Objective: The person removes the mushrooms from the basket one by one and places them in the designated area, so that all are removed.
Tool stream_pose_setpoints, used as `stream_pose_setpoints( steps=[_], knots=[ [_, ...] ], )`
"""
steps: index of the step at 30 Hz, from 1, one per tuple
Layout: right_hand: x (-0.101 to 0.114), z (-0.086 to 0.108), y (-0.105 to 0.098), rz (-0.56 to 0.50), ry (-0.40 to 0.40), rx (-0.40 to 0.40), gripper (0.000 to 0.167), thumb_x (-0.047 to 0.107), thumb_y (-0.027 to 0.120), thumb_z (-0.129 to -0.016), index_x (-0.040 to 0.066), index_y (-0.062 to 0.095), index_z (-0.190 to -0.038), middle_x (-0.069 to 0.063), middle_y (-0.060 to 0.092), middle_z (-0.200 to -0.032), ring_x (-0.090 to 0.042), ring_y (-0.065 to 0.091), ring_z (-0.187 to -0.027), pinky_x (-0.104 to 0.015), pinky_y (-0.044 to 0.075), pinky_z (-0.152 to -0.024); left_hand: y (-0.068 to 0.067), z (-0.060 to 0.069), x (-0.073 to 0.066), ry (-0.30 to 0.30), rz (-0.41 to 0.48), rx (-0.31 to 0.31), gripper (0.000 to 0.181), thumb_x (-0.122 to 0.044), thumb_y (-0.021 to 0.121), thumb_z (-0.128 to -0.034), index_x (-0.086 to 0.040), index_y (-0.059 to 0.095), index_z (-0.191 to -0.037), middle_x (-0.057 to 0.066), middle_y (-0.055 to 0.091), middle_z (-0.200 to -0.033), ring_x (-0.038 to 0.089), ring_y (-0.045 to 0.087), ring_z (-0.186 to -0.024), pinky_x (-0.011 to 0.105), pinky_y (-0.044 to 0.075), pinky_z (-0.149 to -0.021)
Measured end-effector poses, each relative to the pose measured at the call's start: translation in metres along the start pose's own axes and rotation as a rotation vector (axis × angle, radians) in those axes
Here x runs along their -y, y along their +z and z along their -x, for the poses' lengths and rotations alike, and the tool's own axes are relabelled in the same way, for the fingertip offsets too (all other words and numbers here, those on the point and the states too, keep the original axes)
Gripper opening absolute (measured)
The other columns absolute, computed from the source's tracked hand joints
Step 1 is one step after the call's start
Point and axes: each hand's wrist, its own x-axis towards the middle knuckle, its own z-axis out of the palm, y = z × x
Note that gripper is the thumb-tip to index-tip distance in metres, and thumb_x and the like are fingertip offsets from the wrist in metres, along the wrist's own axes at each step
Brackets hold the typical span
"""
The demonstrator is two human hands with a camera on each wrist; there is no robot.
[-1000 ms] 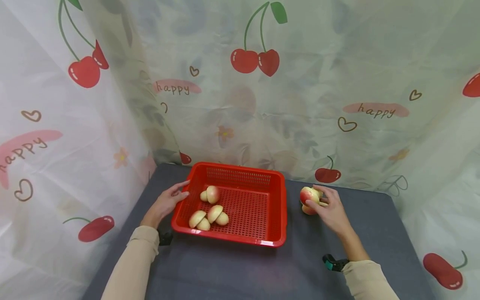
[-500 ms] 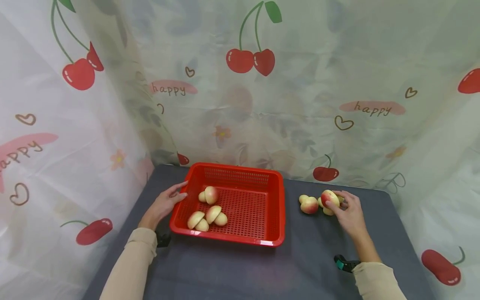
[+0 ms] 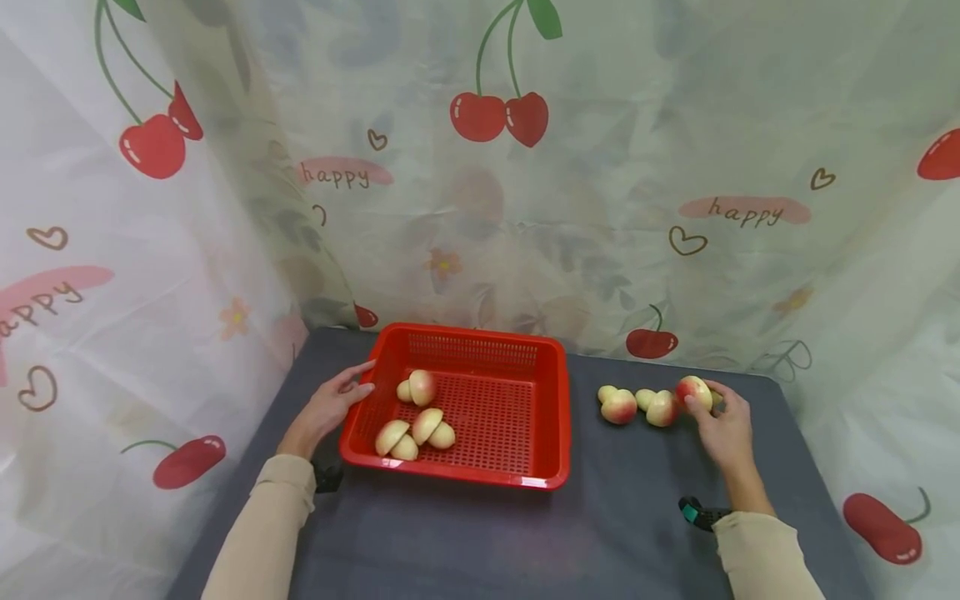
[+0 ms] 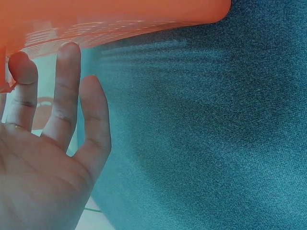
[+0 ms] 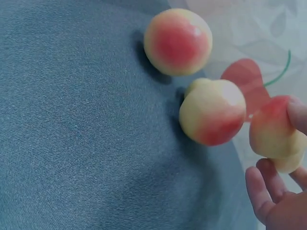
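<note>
My right hand pinches a red-and-cream toy mushroom between thumb and fingers, at the right end of a row. Two similar mushrooms lie just left of it on the dark table. In the right wrist view the held mushroom sits between my thumb and the fingers beneath it. My left hand rests at the left side of the red basket, its fingers extended. Those fingers lie against or close to the basket wall in the left wrist view. Three mushrooms lie in the basket's left part.
The dark table reaches back to a white curtain printed with cherries and hearts, which also hangs at both sides. Dark straps are at both wrists.
My right hand has moved to the right with a mushroom in its grip. Two mushrooms now lie uncovered to its left. The left hand and the basket look unchanged.
</note>
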Motion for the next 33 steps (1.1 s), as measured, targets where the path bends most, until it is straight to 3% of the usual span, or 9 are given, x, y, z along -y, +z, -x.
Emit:
stream_pose_setpoints(
  steps=[4,6,9,17,20,23,26,29,33],
  knots=[
    [-0.011,0.000,0.003,-0.004,0.068,-0.060,0.054,0.025,0.065,-0.100,-0.004,0.051,-0.143,-0.030,0.047,-0.147,-0.038,0.046,-0.129,-0.032,0.043,-0.098,-0.001,0.001,-0.002,0.000,-0.010,-0.007,0.058,-0.041,0.061,-0.1016,-0.035,0.041,-0.156,0.019,0.057,-0.144,0.029,0.068,-0.116,0.042,0.060,-0.096],
    [-0.017,0.001,0.005,-0.002,0.101,-0.080,0.054,0.025,0.064,-0.100,-0.004,0.050,-0.143,-0.034,0.045,-0.146,-0.043,0.043,-0.133,-0.050,0.037,-0.108,0.000,0.001,-0.002,-0.003,-0.015,-0.008,0.058,-0.041,0.061,-0.1014,-0.036,0.042,-0.156,0.019,0.058,-0.142,0.028,0.068,-0.115,0.041,0.060,-0.095],
    [-0.023,0.003,0.009,-0.009,0.135,-0.088,0.055,0.026,0.063,-0.101,-0.005,0.048,-0.144,-0.038,0.042,-0.146,-0.049,0.039,-0.138,-0.060,0.030,-0.116,0.000,0.001,-0.002,-0.004,-0.017,-0.006,0.057,-0.041,0.061,-0.1015,-0.036,0.042,-0.155,0.019,0.058,-0.141,0.028,0.068,-0.114,0.041,0.060,-0.095],
    [-0.031,0.006,0.014,-0.034,0.212,-0.081,0.062,0.030,0.060,-0.102,-0.003,0.042,-0.151,-0.036,0.040,-0.152,-0.047,0.040,-0.138,-0.056,0.035,-0.114,0.000,0.001,-0.001,0.000,-0.013,-0.006,0.058,-0.042,0.061,-0.1013,-0.035,0.041,-0.156,0.019,0.057,-0.143,0.028,0.068,-0.115,0.041,0.060,-0.095],
    [-0.033,0.006,0.015,-0.014,0.234,-0.059,0.064,0.033,0.059,-0.103,-0.001,0.040,-0.153,-0.035,0.042,-0.151,-0.046,0.049,-0.128,-0.040,0.048,-0.097,0.001,0.001,-0.001,-0.005,-0.009,-0.009,0.058,-0.042,0.061,-0.1014,-0.036,0.042,-0.155,0.019,0.056,-0.145,0.028,0.068,-0.117,0.042,0.060,-0.096],
    [-0.034,0.006,0.014,0.011,0.260,-0.030,0.067,0.036,0.058,-0.103,0.000,0.038,-0.155,-0.034,0.044,-0.150,-0.038,0.058,-0.110,-0.019,0.047,-0.071,0.001,0.001,0.000,-0.009,-0.005,-0.011,0.057,-0.041,0.061,-0.1014,-0.037,0.042,-0.155,0.018,0.057,-0.145,0.028,0.068,-0.116,0.041,0.060,-0.095],
    [-0.036,0.005,0.012,-0.002,0.290,0.003,0.071,0.038,0.058,-0.102,0.001,0.033,-0.158,-0.033,0.044,-0.149,-0.020,0.065,-0.083,-0.012,0.045,-0.056,0.000,0.001,0.000,-0.010,-0.004,-0.015,0.057,-0.042,0.061,-0.1013,-0.037,0.042,-0.155,0.018,0.058,-0.142,0.027,0.069,-0.113,0.040,0.061,-0.094],
    [-0.039,0.003,0.011,0.007,0.302,0.025,0.076,0.041,0.059,-0.101,0.003,0.029,-0.159,-0.033,0.045,-0.148,-0.015,0.065,-0.069,-0.018,0.052,-0.056,0.000,0.001,0.000,-0.014,-0.001,-0.015,0.057,-0.042,0.061,-0.1012,-0.037,0.042,-0.155,0.018,0.058,-0.141,0.026,0.069,-0.112,0.040,0.061,-0.093],
    [-0.038,0.003,0.009,0.067,0.292,0.037,0.078,0.044,0.058,-0.101,0.000,0.028,-0.159,-0.035,0.040,-0.153,-0.039,0.063,-0.113,-0.043,0.055,-0.094,0.000,0.001,0.001,-0.025,0.011,-0.012,0.057,-0.041,0.061,-0.1011,-0.037,0.042,-0.155,0.017,0.057,-0.144,0.028,0.068,-0.116,0.041,0.061,-0.095]
  ],
)
